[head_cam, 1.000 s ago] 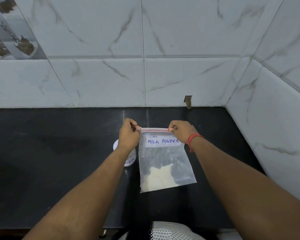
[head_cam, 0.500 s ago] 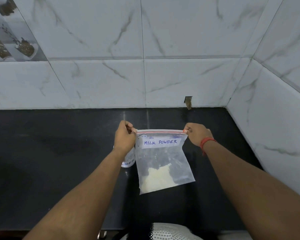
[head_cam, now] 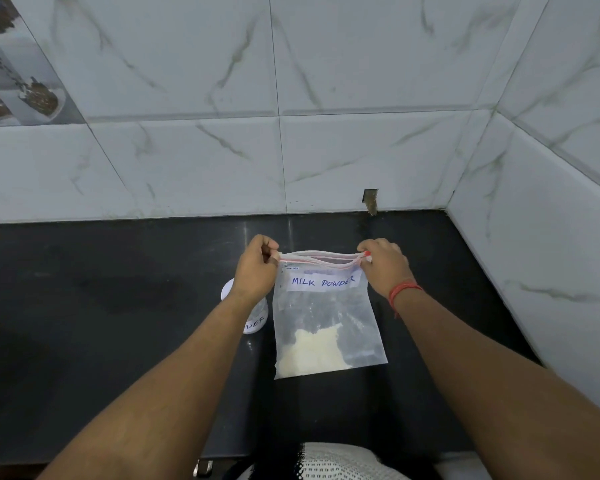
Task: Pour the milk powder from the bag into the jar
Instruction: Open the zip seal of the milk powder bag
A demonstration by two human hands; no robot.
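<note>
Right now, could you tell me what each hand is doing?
Left hand: closed, pinching the bag at its top left corner.
Right hand: closed, pinching its top right corner.

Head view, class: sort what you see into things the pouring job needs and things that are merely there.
Needed: milk powder bag, jar, left hand, right hand.
Merely there: black counter, tiled wall, red wrist thread.

"MILK POWDER" on bag (head_cam: 326, 323); jar (head_cam: 253, 320) perhaps "DER"

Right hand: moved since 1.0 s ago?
Yes. The right hand has slid right along the bag's zip strip, ending nearer the side wall and almost below the wall notch.
</note>
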